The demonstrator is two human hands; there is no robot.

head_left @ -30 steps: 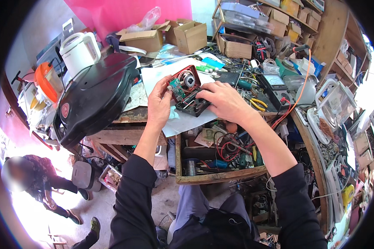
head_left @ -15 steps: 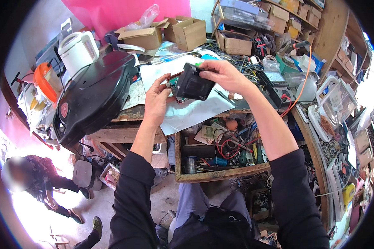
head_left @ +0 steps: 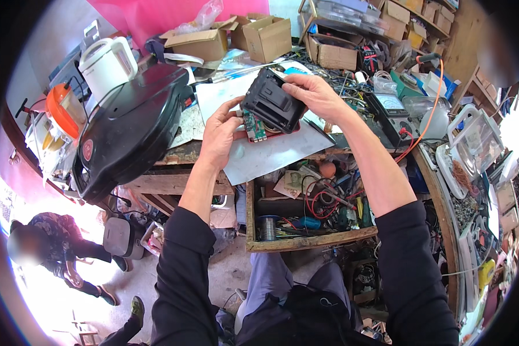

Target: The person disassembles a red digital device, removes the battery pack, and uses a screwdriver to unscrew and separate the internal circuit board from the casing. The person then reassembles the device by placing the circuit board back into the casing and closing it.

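Over the bench, my right hand [head_left: 318, 99] grips a black plastic housing [head_left: 275, 102] by its right edge. The housing is tilted, with a moulded, recessed face showing. My left hand [head_left: 218, 137] is closed on the left side of a green circuit board [head_left: 254, 126], thumb against its edge. The board lies just under and left of the housing, which covers part of it. A strip of red casing [head_left: 277, 137] shows beneath them; how it joins the board is hidden. White paper sheets [head_left: 259, 164] lie below both hands.
An open wooden drawer [head_left: 311, 245] with tools, wires and a solder spool juts toward me. A large black appliance lid [head_left: 132, 124] stands left. An analog meter [head_left: 391, 109] with red leads is at right. Cardboard boxes [head_left: 268, 39] stand behind. A seated person [head_left: 55, 242] is at lower left.
The black housing has turned in my right hand, now showing its recessed face. More of the green circuit board has come into view beside my left fingers.
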